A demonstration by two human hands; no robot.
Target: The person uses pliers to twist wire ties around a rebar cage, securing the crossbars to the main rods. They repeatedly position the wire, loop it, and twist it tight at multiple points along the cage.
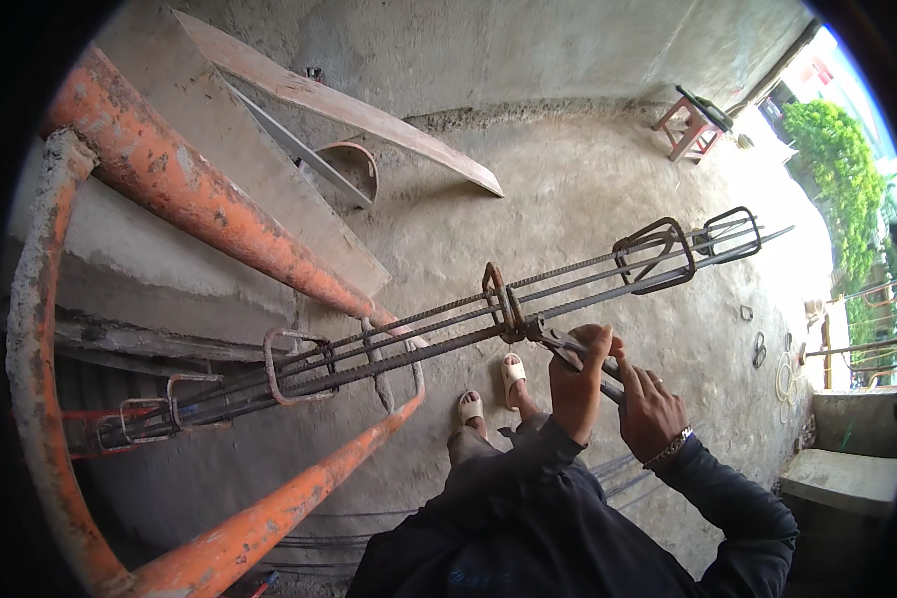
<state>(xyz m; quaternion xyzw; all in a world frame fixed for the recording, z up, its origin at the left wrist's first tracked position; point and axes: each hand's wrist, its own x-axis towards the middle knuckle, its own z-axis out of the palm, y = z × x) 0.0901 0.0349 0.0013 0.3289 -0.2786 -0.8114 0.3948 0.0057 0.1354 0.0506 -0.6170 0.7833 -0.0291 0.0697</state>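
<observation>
Pincers (565, 346) clasped in your left hand (581, 389) and right hand (652, 411) stood at a rusty stirrup (508, 315) midway along the rebar cage (439, 348), other stirrups (687, 255) already ringing it, those bunched rightward seemingly not yet spaced.

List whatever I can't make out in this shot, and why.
- Head view: much of the plier-like tool's handles, covered by the left hand and right hand.
- Head view: whether its tips grip any wire by the rusty stirrup; too small.
- Head view: the far-left end of the rebar cage, lost in shadow.
- Head view: what the dark item on the stool is; too small.
</observation>
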